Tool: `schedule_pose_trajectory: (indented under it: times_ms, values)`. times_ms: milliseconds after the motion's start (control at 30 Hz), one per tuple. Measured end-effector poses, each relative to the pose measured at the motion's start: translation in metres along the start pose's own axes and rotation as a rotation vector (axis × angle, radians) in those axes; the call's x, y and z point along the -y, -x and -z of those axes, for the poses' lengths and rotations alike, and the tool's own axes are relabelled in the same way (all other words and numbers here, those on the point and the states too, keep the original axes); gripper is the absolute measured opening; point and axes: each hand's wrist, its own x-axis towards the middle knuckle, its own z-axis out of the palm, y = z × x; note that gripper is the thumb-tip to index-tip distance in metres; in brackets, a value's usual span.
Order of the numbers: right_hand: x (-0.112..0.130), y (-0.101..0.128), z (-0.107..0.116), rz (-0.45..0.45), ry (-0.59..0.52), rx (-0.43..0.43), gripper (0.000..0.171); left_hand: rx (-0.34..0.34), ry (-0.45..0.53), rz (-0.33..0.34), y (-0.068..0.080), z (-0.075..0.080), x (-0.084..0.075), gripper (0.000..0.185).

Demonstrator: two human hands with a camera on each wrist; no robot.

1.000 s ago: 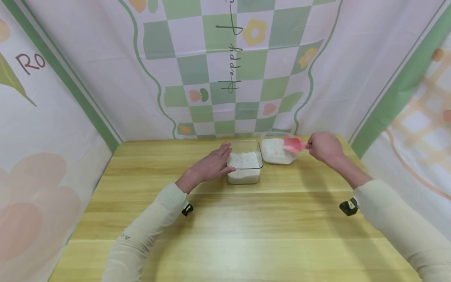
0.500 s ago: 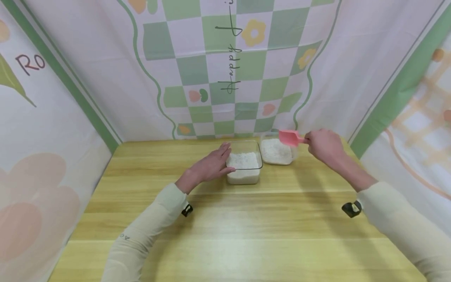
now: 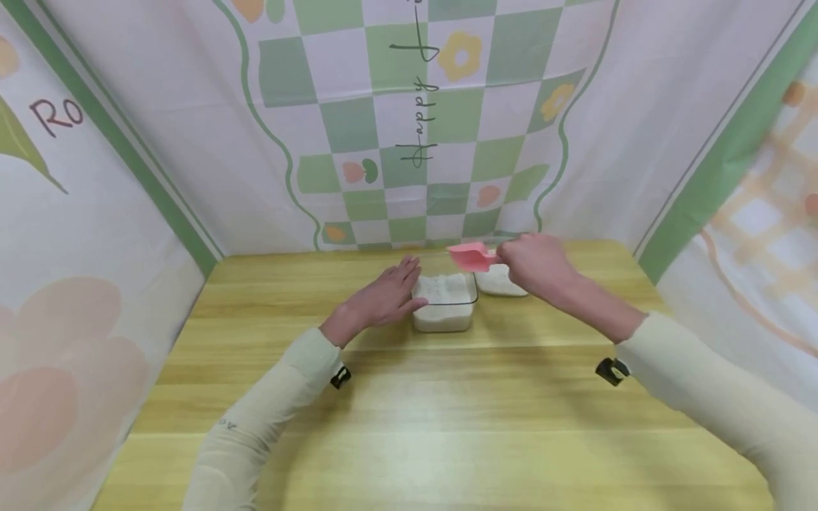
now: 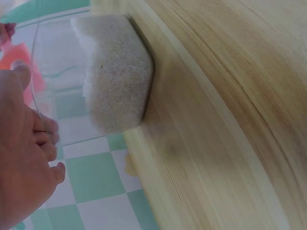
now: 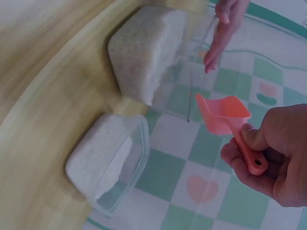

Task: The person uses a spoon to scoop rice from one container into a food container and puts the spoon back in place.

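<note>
The right hand [image 3: 537, 266] has its fingers curled round the flat handle of a little pink plastic scoop [image 3: 471, 256], holding it over the near clear square container [image 3: 444, 304], which is packed with fine white grainy stuff and sits on the pale wood-grain table [image 3: 447, 411]. The left hand [image 3: 383, 298] is laid open, fingers straight, flat against that container's left wall, gripping nothing. Just behind and to the right is a second clear rounded-corner tub [image 5: 112, 165], partly full of the same white grains, with a green-and-white checkered cloth [image 3: 409, 128] hanging behind.
</note>
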Motion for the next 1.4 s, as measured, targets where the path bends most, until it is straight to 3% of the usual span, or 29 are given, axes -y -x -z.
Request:
schedule_pose_trajectory:
  times_ms: [167,333,467,567,633,700,967,1067,1233,1400]
  values:
    - [0.014,-0.019,-0.012,0.108,0.113,0.01,0.021,0.003,-0.017,-0.006,-0.003,0.0,0.0,0.077]
    - [0.028,-0.033,-0.027,0.26,0.225,-0.048,0.029,0.012,-0.017,-0.005,-0.004,0.003,-0.002,0.078]
    - [0.033,-0.039,-0.042,0.369,0.306,-0.091,0.023,0.015,-0.02,-0.001,-0.005,0.004,-0.003,0.079]
    - [0.036,-0.039,-0.049,0.394,0.336,-0.09,0.041,0.017,-0.022,-0.002,-0.006,0.003,-0.004,0.079]
    - [0.037,-0.039,-0.051,0.387,0.331,-0.074,0.039,0.018,-0.027,-0.006,-0.006,0.002,-0.004,0.08]
    - [0.038,-0.04,-0.051,0.364,0.292,-0.041,0.027,0.017,-0.022,-0.007,-0.006,0.002,-0.004,0.08]
    - [0.04,-0.044,-0.036,0.185,0.075,0.14,0.022,0.0,-0.011,0.004,-0.008,0.002,-0.005,0.08]
    - [0.04,-0.047,-0.033,0.121,-0.028,0.191,0.028,-0.001,-0.013,0.009,-0.008,0.002,-0.004,0.08]
    - [0.039,-0.051,-0.031,0.088,-0.229,0.271,0.038,-0.001,-0.023,0.013,-0.006,0.001,-0.001,0.08]
    - [0.039,-0.056,-0.032,-0.003,-0.482,0.425,0.039,0.012,-0.016,0.02,-0.004,0.0,0.001,0.079]
